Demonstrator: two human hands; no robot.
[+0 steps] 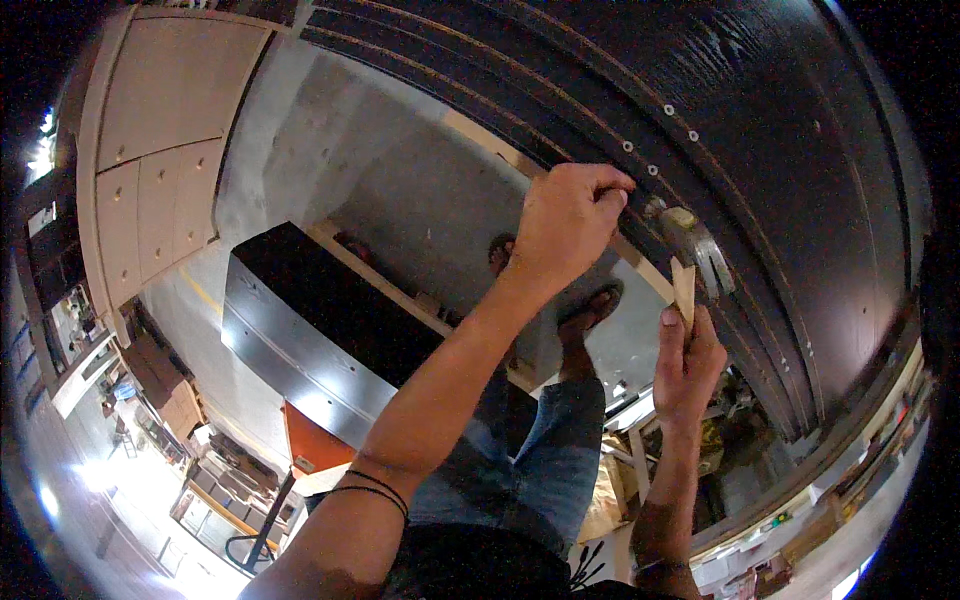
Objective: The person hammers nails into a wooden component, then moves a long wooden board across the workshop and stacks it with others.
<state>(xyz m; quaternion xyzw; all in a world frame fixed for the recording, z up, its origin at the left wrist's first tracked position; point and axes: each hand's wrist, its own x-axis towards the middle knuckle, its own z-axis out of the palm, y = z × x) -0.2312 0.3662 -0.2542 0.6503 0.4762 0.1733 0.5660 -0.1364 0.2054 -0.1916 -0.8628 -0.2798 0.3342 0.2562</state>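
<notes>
Head view: left hand point(572, 222) pinching at dark panel point(760, 140) (arm raised), right hand point(688, 362) gripping hammer point(692, 262)

Left hand point(572, 222): fingertips curl against the dark panel point(760, 130); whatever they pinch is hidden.
Hammer point(695, 250): head blurred, handle mostly covered by the right hand point(688, 362).
Dark panel: cut off by the picture's rim.
Workshop clutter at lower left: too small to tell.
</notes>
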